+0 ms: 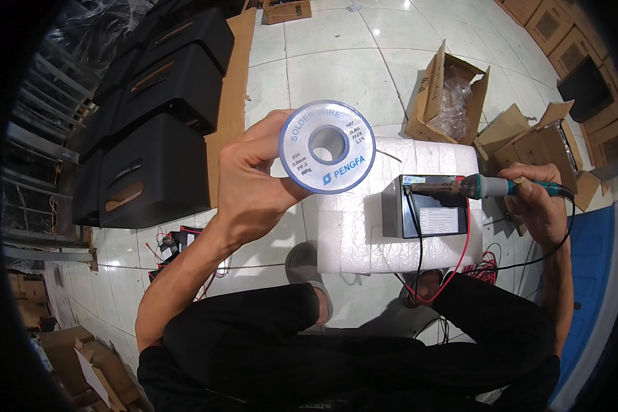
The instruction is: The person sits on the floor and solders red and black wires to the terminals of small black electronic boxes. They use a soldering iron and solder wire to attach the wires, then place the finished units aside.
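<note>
Solder spool [302, 149] is gripped by the left hand [254, 177], fingertips hidden behind it, and the soldering iron [489, 187] by the right hand [539, 209].

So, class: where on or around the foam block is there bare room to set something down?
Free: the left end of the foam block, beside the black box; the tiled floor between the black cases and the open carton. Crowded: the block's right half, taken up by box, soldering iron and leads.

Free room over near-left of foam block [350, 240]; leads [419, 238], soldering iron [487, 187] obstruct black box [432, 223]
</note>
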Motion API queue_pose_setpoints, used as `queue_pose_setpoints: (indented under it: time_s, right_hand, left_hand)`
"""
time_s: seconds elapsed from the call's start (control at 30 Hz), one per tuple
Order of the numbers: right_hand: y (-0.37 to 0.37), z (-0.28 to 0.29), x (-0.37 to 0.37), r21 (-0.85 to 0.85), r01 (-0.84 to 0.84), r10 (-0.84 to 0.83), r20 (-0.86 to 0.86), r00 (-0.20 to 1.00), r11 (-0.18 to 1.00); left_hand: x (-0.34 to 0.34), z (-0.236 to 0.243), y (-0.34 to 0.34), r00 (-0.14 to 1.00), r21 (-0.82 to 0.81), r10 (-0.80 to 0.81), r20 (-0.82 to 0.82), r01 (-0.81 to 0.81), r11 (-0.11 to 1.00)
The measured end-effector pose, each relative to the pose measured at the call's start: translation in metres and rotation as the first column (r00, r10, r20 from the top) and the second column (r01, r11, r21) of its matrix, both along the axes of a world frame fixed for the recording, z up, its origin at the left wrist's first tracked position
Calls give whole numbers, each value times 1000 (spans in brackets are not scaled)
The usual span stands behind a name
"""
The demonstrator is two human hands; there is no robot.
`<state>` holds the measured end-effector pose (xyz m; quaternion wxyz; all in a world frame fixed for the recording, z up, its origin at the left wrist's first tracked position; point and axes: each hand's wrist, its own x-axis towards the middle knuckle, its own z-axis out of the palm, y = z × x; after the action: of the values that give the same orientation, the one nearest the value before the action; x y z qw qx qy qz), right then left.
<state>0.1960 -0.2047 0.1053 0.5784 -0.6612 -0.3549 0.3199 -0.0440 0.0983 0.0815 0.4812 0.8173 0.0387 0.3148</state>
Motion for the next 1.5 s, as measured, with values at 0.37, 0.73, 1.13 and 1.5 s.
queue_pose_setpoints:
  time_s: [0.37, 0.73, 1.13, 1.5]
  right_hand:
    - [-1, 3, -1, 20, -34, 34, -10, 999, 999]
    - [-1, 5, -1, 26, -57, 56, 14, 998, 998]
    - [0, 6, -2, 3, -49, 49, 45, 998, 999]
    - [-1, 7, -1, -2, -53, 53, 84, 995, 999]
  left_hand:
    - [-1, 1, 0, 1000, -18, -2, 1, 2, 1000]
    - [0, 1, -1, 1000, 20, 12, -5, -12, 1000]
    - [-2, 3, -1, 1000, 6, 7, -27, -7, 1000]
    - [-2, 1, 0, 1000, 8, 13, -15, -12, 1000]
